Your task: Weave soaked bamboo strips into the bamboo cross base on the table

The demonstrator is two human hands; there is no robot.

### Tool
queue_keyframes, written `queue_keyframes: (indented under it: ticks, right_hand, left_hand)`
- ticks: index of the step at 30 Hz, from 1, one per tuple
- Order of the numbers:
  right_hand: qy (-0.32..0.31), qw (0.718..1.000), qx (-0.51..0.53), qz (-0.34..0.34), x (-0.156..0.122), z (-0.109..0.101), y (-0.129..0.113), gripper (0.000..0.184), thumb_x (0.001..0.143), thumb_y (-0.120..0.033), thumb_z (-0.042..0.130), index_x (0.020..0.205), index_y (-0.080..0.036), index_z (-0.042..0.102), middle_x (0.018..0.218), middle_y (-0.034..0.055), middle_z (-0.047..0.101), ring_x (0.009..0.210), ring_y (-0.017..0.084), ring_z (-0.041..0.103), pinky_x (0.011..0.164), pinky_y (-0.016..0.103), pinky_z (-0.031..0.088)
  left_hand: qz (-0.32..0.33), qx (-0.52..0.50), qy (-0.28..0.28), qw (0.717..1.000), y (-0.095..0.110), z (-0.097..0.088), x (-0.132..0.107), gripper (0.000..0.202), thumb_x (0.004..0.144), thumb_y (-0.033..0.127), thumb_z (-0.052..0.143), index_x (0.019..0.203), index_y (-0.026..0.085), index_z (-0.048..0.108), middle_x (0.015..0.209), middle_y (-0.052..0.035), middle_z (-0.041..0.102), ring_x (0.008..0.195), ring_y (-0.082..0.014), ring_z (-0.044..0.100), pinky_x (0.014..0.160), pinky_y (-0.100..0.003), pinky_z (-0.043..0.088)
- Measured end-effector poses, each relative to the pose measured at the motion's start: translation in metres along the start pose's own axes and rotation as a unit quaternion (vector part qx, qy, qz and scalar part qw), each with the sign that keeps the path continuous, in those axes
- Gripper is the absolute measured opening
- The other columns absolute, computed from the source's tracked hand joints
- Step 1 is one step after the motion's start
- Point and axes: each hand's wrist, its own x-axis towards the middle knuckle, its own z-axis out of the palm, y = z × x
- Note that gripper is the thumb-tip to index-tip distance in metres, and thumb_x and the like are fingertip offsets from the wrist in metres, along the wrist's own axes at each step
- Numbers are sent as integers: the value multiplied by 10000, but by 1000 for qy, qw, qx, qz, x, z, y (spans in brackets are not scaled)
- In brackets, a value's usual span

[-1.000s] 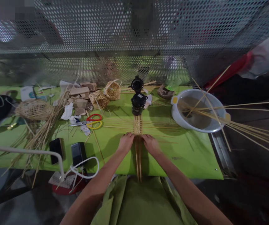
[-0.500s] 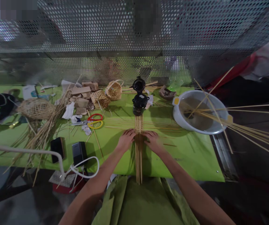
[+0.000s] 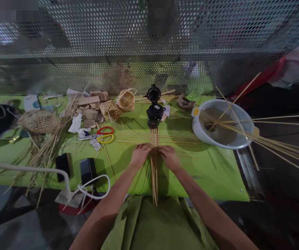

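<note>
A narrow bundle of bamboo strips [image 3: 154, 173] runs from the black lidded pot toward my lap, its far part woven with cross strips [image 3: 175, 140] that stick out to both sides. My left hand [image 3: 140, 155] is at the left edge of the weave, fingers bent and closed on the strips there. Opposite it, my right hand [image 3: 170, 157] pinches at the right edge, thumb and fingers close together. The exact strip between the fingertips is too small to make out. The black pot [image 3: 153, 119] stands on the far end of the bundle.
A white basin [image 3: 198, 130] of water with long strips poking out stands at right. Red-and-yellow-handled scissors [image 3: 105, 135], small woven baskets [image 3: 126, 100], a phone [image 3: 63, 167], a black power bank [image 3: 87, 171] with a white cable and a heap of dry strips [image 3: 53, 139] lie left.
Both hands stay at the weave's edges, with the right fingers slightly shifted. The near ends of the lengthwise strips have drawn a little closer together. The dark strip right of my right hand no longer shows.
</note>
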Motion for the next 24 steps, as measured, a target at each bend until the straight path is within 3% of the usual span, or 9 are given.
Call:
queue_keyframes:
  ticks: [7,13,24]
  right_hand:
    - [-9,1000,-6,7,4,-1,-2,221,938,-79,610,1028,-213,761,1159,80,761,1080,273,630,976,426,494]
    - [-14,1000,-1,8,6,-1,3,254,931,-91,624,1115,-220,742,1147,78,755,1093,272,637,1007,434,506]
    - [-21,1000,9,4,8,1,5,270,944,-93,611,1133,-216,759,1165,85,752,1108,267,636,1007,417,537]
  left_hand:
    - [-22,-6,3,1000,4,-6,2,435,978,112,517,1259,400,682,1441,24,654,1341,-217,565,1143,-441,437]
    - [-32,-22,-17,999,-6,-11,8,473,936,149,662,1393,264,616,1451,-59,653,1326,-234,598,1156,-420,427]
    - [-17,-27,-15,999,-10,-9,10,399,933,132,662,1305,275,687,1449,-28,659,1317,-227,603,1159,-412,418]
